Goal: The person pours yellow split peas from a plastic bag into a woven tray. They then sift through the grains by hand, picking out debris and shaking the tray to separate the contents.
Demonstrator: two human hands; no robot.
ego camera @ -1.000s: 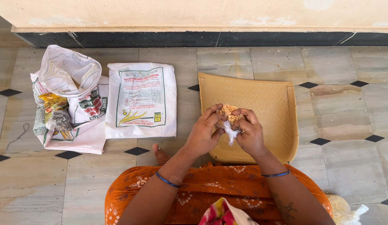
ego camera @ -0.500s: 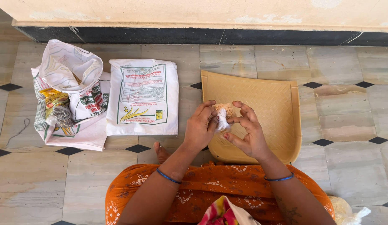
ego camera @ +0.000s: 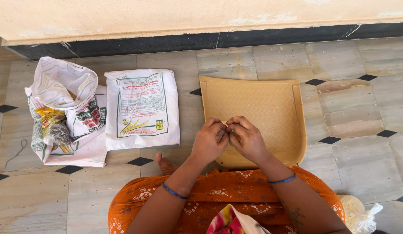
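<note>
A tan woven-pattern tray [ego camera: 270, 104], squarish with raised rim, is laid on the marble-tiled floor [ego camera: 361, 108]. Above its near edge, the left hand [ego camera: 208, 142] and right hand [ego camera: 247, 139] are pressed together, fingers curled; whatever is pinched between them is hidden.

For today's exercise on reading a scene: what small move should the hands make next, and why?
Probably part the fingers slightly: the left hand and right hand are pressed together, fingers curled, above the woven tan tray, hiding whatever they pinch. That's a judgement; the contents cannot be seen.
</note>
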